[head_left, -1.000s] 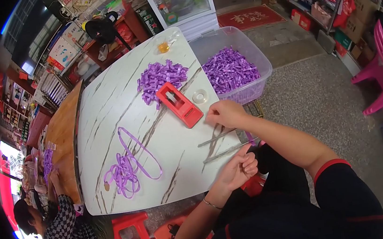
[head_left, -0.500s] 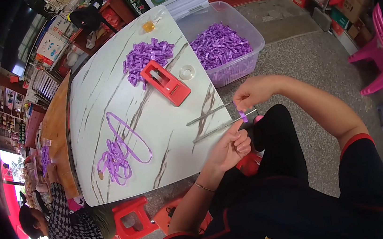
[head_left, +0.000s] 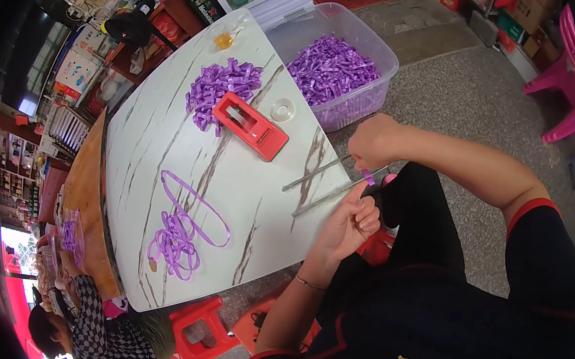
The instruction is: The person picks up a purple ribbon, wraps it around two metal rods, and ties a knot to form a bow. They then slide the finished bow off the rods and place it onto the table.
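Note:
Two thin metal rods point(head_left: 315, 174) stick out side by side over the right edge of the table. A short purple ribbon point(head_left: 369, 178) is wound on them near my hands. My right hand point(head_left: 375, 140) is closed at the rods, its back turned up; the ribbon disappears under its fingers, and their grip is partly hidden. From below, my left hand point(head_left: 351, 227) presses its stretched index finger to the ribbon at the nearer rod, the other fingers curled in. A long loose tangle of purple ribbon point(head_left: 175, 242) lies on the table's left part.
On the marble-patterned table point(head_left: 247, 198) are a red tape dispenser point(head_left: 251, 126), a clear tape roll point(head_left: 282, 110) and a pile of folded purple ribbon pieces point(head_left: 224, 87). A plastic tub point(head_left: 364, 103) holds many more. A person point(head_left: 99, 328) sits at the left, near a red stool point(head_left: 202, 331).
My right hand has rolled over at the rods, its back now facing up and covering more of the ribbon. My left hand stays nearly in place, index finger still against the ribbon.

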`<state>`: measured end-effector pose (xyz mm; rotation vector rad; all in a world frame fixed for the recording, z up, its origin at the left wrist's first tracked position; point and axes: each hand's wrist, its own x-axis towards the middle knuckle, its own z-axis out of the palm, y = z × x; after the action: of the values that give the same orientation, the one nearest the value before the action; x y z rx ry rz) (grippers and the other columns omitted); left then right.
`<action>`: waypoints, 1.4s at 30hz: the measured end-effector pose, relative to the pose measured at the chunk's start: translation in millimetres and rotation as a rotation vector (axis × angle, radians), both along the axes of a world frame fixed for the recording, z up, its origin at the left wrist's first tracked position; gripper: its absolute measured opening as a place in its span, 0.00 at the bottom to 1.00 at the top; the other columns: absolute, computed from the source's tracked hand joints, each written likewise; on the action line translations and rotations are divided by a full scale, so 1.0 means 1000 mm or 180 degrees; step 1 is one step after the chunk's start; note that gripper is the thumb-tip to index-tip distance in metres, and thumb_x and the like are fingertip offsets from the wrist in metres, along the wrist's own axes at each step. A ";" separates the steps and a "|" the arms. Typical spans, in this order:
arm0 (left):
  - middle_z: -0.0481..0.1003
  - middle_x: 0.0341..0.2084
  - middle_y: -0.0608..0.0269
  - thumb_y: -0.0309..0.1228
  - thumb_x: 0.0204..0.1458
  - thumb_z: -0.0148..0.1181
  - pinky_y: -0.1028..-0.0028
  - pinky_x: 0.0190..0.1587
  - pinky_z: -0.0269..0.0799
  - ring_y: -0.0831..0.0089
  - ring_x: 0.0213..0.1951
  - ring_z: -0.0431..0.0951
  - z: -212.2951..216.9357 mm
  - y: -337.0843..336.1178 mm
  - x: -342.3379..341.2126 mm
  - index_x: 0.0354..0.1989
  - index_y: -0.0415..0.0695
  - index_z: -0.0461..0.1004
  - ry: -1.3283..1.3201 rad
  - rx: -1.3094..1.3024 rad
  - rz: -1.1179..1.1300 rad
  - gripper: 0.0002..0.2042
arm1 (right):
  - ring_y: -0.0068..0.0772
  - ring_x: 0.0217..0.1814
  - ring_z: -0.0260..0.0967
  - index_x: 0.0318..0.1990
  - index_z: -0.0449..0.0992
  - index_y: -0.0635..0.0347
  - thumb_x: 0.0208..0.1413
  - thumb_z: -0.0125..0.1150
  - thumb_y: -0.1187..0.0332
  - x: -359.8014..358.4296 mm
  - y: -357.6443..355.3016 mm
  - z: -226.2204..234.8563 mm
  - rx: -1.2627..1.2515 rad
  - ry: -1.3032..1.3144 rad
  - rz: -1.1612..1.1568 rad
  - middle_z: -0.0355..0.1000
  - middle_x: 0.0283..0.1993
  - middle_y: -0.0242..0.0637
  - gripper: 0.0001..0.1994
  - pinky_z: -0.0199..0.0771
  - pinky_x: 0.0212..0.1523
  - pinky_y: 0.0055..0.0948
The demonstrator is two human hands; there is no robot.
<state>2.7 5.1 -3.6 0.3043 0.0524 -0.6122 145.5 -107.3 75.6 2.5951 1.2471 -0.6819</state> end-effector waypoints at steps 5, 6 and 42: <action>0.55 0.18 0.70 0.26 0.50 0.45 0.80 0.28 0.55 0.79 0.23 0.56 -0.001 0.000 0.000 0.57 0.50 0.57 0.0016 0.0021 0.0001 0.23 | 0.40 0.39 0.72 0.32 0.78 0.58 0.42 0.59 0.58 -0.003 0.003 0.010 -0.0140 0.0024 -0.0200 0.75 0.33 0.41 0.14 0.70 0.36 0.37; 0.55 0.18 0.70 0.26 0.50 0.45 0.80 0.28 0.55 0.79 0.23 0.56 -0.001 0.000 0.001 0.57 0.50 0.57 0.0018 0.0023 -0.0004 0.23 | 0.40 0.39 0.72 0.32 0.78 0.58 0.42 0.59 0.58 -0.001 0.002 0.008 -0.0138 0.0026 -0.0205 0.75 0.33 0.41 0.14 0.70 0.36 0.37; 0.54 0.16 0.72 0.26 0.49 0.47 0.81 0.26 0.54 0.81 0.20 0.56 0.005 -0.003 0.001 0.62 0.48 0.47 0.0140 0.0094 0.0015 0.30 | 0.12 0.19 0.52 0.41 0.68 0.59 0.54 0.54 0.67 -0.024 -0.028 -0.180 0.4446 0.6596 -0.2430 0.60 0.23 0.23 0.09 0.52 0.18 0.13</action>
<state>3.7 1.6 1.3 0.3193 0.1045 -0.6140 121.0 -135.4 -104.8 -0.4653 -0.1102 1.1479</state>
